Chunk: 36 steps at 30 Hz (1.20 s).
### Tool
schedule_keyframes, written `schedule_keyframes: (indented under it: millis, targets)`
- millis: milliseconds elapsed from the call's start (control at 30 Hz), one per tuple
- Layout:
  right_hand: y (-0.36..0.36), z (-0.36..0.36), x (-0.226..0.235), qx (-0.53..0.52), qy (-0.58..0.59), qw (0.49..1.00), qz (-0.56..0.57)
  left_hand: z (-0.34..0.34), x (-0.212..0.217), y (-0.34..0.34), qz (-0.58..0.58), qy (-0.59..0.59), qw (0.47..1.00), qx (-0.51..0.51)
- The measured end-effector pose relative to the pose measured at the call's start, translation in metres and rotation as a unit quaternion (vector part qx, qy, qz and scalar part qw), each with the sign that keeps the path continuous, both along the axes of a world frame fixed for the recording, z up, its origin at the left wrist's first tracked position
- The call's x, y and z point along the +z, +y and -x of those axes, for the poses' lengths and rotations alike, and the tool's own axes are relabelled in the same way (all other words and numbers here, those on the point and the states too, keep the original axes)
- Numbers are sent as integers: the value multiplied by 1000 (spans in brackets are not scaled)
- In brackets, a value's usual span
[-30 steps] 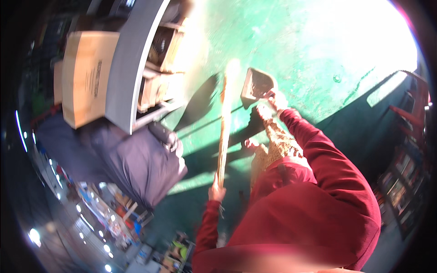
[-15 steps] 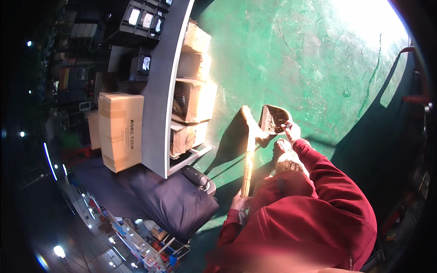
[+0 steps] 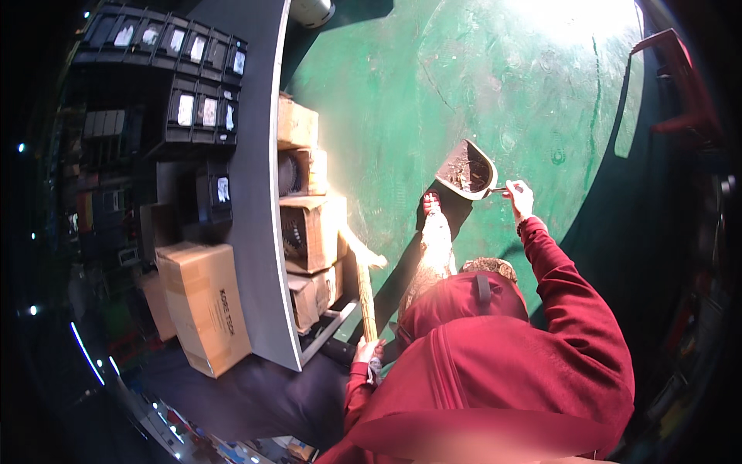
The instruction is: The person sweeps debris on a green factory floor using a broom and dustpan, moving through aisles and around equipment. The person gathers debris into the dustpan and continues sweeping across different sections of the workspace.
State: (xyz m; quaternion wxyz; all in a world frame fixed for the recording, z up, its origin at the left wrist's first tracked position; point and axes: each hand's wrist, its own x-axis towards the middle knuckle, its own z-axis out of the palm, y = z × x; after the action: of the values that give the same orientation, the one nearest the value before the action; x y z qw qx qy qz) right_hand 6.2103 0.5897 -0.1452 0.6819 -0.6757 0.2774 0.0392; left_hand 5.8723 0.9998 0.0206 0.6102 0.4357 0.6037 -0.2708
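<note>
My right hand (image 3: 520, 199) is closed around the short handle of a dustpan (image 3: 485, 165). Brown debris (image 3: 465, 172) lies inside the pan, which is out in front of my foot, with a dark shadow below it. Lower left, my left hand (image 3: 366, 352) grips the yellowish handle of a broom (image 3: 365, 298). The broom's pale head points forward, close beside the cardboard boxes under the bench; whether it touches them I cannot tell.
A grey bench (image 3: 263, 155) runs along the left, bearing black bins (image 3: 185, 46) and a large carton (image 3: 205, 301). Open cardboard boxes (image 3: 313, 220) stand beneath its edge. A person's dark clothing (image 3: 255, 394) shows at lower left. At upper right is a red frame (image 3: 680, 85) beside the green floor (image 3: 386, 108).
The dustpan has moved forward and turned, with my right arm reaching farther out. My left hand has carried the broom leftward toward the boxes. The view has shifted too.
</note>
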Motion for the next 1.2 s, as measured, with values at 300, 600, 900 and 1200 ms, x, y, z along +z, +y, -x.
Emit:
schedule_keyframes:
  millis: [300,600,900,1200]
  targets:
    - [-26,-99,54,-172,-9,982,74,-205,-108,78,96,-23,877,-469]
    - [-69,-191,41,-256,-8,965,54,-469,-82,-40,293,6,954,-56]
    - [-98,-330,16,-192,66,976,73,-537,-9,-18,69,-57,993,-74]
    - [-109,-425,2,-59,144,981,119,-719,-155,112,-215,-65,967,-119]
